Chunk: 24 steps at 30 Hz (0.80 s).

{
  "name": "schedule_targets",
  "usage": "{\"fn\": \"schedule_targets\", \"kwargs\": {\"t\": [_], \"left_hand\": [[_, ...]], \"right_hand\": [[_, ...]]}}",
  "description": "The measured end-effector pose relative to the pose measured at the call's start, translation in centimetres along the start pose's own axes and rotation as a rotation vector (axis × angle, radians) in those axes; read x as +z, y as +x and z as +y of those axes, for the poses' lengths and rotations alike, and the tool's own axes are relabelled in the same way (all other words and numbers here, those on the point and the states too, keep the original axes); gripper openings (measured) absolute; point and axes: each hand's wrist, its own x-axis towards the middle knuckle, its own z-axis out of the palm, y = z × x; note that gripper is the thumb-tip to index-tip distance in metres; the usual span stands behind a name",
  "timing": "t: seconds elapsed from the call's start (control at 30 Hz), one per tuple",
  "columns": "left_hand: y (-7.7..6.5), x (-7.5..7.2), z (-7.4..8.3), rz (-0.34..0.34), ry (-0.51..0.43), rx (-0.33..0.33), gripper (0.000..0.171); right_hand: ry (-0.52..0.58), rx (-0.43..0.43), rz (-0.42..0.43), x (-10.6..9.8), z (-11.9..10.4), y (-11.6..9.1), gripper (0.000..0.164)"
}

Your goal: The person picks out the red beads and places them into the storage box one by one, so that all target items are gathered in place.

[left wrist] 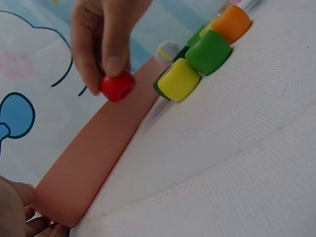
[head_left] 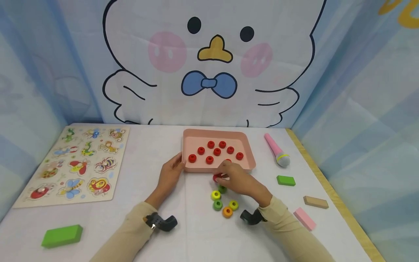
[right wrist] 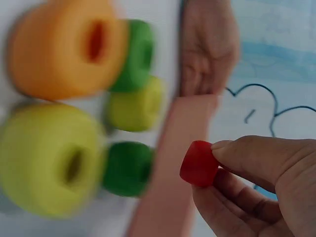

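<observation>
My right hand [head_left: 234, 179] pinches a red bead [head_left: 217, 177] between thumb and fingers, just in front of the pink tray's [head_left: 188, 138] near rim. The same red bead [left wrist: 117, 86] [right wrist: 199, 163] shows in both wrist views, held off the table beside the tray wall [left wrist: 94, 158] [right wrist: 170, 173]. My left hand [head_left: 171, 174] rests with straight fingers against the tray's near left corner. Several red beads [head_left: 216, 151] lie in the tray. Green, yellow and orange beads [head_left: 225, 204] [left wrist: 197, 61] [right wrist: 69, 113] sit clustered on the white table under my right wrist.
An insect peg puzzle board [head_left: 76, 163] lies at the left. A green block [head_left: 62, 235] sits front left. To the right lie a pink toy microphone [head_left: 276, 150], a small green block [head_left: 286, 180], a tan block [head_left: 315, 202] and a pink block [head_left: 304, 219]. The table's wooden edge [head_left: 330, 196] runs along the right.
</observation>
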Motion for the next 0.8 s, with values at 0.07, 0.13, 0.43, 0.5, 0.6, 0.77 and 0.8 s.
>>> {"fn": "schedule_targets", "kwargs": {"t": [0.07,0.13,0.43,0.5,0.6,0.77,0.8], "left_hand": [[0.0,-0.2,0.1,0.004,-0.002,0.000,0.048],[0.0,-0.4,0.2,0.009,0.005,-0.003,0.048],[-0.3,-0.1,0.0,0.044,-0.049,-0.013,0.047],[-0.6,0.4,-0.1,0.032,-0.068,-0.010,0.047],[-1.0,1.3,-0.4,0.015,-0.077,-0.004,0.047],[-1.5,2.3,-0.4,0.009,-0.073,-0.006,0.047],[-1.5,2.4,-0.3,0.011,-0.067,-0.007,0.046]], "right_hand": [[-0.001,-0.038,0.044,-1.3,-0.2,0.6,0.026],[-0.010,-0.073,0.081,-2.8,-0.2,1.7,0.026],[-0.003,0.062,0.025,-6.3,2.2,10.9,0.024],[-0.013,0.116,-0.018,-6.1,3.3,11.9,0.024],[-0.056,0.184,-0.081,-5.3,5.1,12.5,0.021],[-0.095,0.244,-0.120,-4.3,6.9,12.4,0.015],[-0.097,0.253,-0.120,-4.2,7.1,12.4,0.014]]}}
